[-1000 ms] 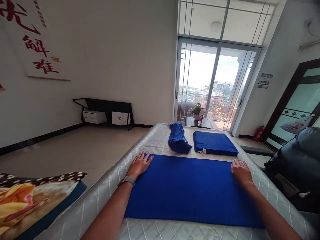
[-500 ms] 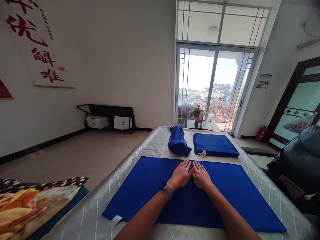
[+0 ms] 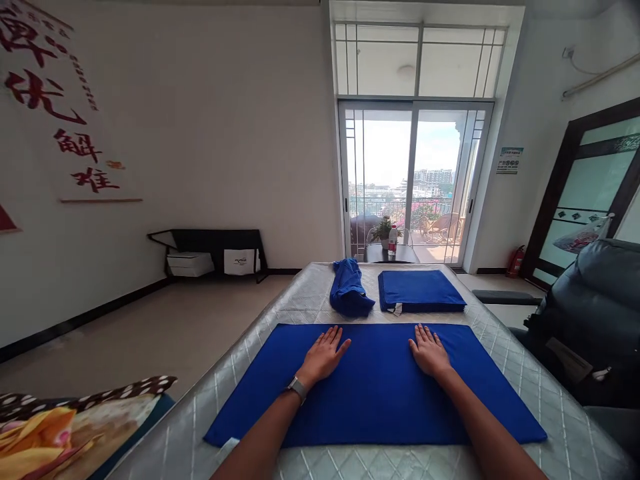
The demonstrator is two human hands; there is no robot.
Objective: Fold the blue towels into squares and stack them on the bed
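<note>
A blue cloth [image 3: 380, 393] lies spread flat across the table's silver quilted cover [image 3: 370, 463]. My left hand [image 3: 323, 357], with a watch [image 3: 297, 388] on its wrist, rests palm down on the left half of the cloth, fingers stretched out. On the right half, my right hand [image 3: 430, 351] lies flat in the same way, thumb apart from the fingers. Beyond the cloth's far edge sit a crumpled blue cloth [image 3: 350, 290] and, to its right, a stack of folded blue cloths [image 3: 423, 290] with a white tag at its near corner.
A dark padded chair [image 3: 595, 313] stands close at the table's right side. Patterned fabric [image 3: 70, 433] is at the lower left. Past the far end are a small table with a bottle [image 3: 393, 240] and a plant [image 3: 383, 229], before glass sliding doors [image 3: 415, 180].
My hands have slid apart from the middle of the cloth, the left one leftward and the right one rightward. The camera view has shifted slightly.
</note>
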